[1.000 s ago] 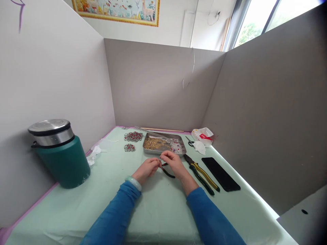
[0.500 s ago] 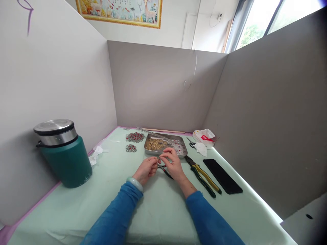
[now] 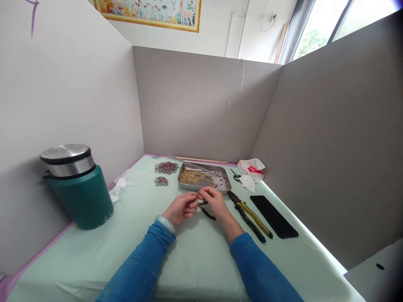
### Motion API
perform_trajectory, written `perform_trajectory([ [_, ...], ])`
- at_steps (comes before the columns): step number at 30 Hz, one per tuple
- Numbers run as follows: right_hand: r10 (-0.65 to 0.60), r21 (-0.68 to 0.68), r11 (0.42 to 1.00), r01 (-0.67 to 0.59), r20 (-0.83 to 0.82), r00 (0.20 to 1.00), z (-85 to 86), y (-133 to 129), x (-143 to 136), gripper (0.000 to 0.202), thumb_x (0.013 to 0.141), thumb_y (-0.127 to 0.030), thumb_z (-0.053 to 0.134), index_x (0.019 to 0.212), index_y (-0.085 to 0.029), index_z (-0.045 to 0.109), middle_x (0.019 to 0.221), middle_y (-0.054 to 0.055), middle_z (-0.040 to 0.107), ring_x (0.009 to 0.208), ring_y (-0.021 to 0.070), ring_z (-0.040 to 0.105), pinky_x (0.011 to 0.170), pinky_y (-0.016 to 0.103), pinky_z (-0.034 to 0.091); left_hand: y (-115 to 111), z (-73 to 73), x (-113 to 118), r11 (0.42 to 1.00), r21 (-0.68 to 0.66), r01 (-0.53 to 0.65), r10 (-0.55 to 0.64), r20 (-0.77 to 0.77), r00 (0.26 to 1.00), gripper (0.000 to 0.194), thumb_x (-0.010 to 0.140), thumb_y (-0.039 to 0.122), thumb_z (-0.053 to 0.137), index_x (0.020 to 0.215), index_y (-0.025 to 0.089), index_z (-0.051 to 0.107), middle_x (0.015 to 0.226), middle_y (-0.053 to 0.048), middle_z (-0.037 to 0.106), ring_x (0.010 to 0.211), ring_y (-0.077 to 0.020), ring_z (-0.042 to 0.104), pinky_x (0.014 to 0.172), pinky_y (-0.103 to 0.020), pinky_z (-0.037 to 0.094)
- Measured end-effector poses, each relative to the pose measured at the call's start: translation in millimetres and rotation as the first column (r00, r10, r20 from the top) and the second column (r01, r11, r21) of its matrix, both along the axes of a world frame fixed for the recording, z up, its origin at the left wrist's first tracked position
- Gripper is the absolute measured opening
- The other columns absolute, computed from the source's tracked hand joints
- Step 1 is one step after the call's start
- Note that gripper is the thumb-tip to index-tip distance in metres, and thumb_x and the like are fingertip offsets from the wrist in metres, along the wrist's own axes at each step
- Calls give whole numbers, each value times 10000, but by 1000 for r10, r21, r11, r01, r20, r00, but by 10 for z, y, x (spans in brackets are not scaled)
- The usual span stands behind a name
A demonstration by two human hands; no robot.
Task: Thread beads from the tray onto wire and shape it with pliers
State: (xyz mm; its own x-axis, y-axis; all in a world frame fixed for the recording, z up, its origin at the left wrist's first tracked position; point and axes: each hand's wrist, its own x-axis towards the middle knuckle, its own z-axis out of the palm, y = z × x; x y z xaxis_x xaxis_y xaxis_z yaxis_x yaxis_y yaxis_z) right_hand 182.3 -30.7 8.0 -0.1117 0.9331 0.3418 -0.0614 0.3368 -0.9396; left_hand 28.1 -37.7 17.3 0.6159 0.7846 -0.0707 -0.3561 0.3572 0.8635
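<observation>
My left hand (image 3: 183, 207) and my right hand (image 3: 214, 203) meet fingertip to fingertip just in front of a metal tray (image 3: 185, 187). Both are closed in a pinch; whatever sits between the fingers is too small to name. Gold beads (image 3: 192, 176) fill the tray's left side, and clear and red beads (image 3: 219, 181) lie on its right. Thin metal rods (image 3: 189, 162) rest across the tray. Under my right hand, small dark-handled pliers (image 3: 208, 214) lie partly hidden. Two piles of silver pieces with red beads, a larger one (image 3: 166, 167) and a smaller one (image 3: 161, 181), lie left of the tray.
Large pliers with green and yellow handles (image 3: 252, 218) and a black flat slab (image 3: 274, 216) lie on the right. Scissors (image 3: 236, 176), tissue (image 3: 247, 183) and a white bag (image 3: 251, 168) are behind them. A green jar (image 3: 82, 197) stands left. Grey partitions (image 3: 201, 105) enclose the table.
My right hand's fingers have come down and closed against the left fingertips. More of the red and clear beads in the tray now show. The view has shifted slightly.
</observation>
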Motion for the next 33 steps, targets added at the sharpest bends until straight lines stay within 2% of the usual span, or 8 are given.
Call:
perform_trajectory([
  [8,-166,78,984,162,49,985,-62,29,-26,205,737,-355,607,656,-167,592,621,-12,537,595,116,450,581,236,360,-3,-7,31,996,9,-83,84,-41,996,154,777,296,564,767,165,484,498,104,213,399,-29,113,364,-176,51],
  [14,-176,84,980,178,-27,984,-72,22,-92,188,745,-331,599,651,-170,573,618,-24,514,601,113,445,595,232,359,-6,0,47,988,63,-139,143,-64,988,127,777,286,525,755,167,487,484,108,203,399,-34,98,365,-183,49],
  [22,-140,63,988,139,10,990,-116,47,-75,212,753,-361,602,669,-169,573,616,-24,523,581,113,457,582,237,377,15,-24,38,978,123,-169,185,-130,974,127,771,292,539,751,176,491,491,105,220,400,-38,119,369,-192,60],
  [24,-140,67,988,138,27,990,-131,62,-65,202,765,-370,591,739,-169,586,664,-12,549,601,120,476,592,243,395,20,-37,36,974,139,-180,200,-146,969,136,775,303,537,755,175,496,495,104,223,404,-38,119,371,-196,60],
  [28,-261,183,951,248,51,964,-109,56,-24,215,798,-344,562,933,-180,594,887,44,593,764,157,539,677,267,438,24,-53,37,963,169,-211,238,-159,958,146,783,313,528,768,170,508,502,99,241,412,-40,123,376,-200,62],
  [31,-332,321,903,286,100,938,-79,39,4,166,822,-317,534,871,-180,615,936,63,575,850,176,542,721,278,439,23,-54,43,954,187,-236,268,-174,947,143,782,309,528,775,167,517,501,97,252,414,-41,130,377,-199,66],
  [33,-345,313,902,299,103,933,-78,40,9,163,819,-319,539,864,-181,614,925,62,575,831,174,543,709,278,439,22,-52,47,949,198,-243,278,-174,944,144,782,310,529,776,166,519,501,95,256,414,-41,131,377,-199,68],
])
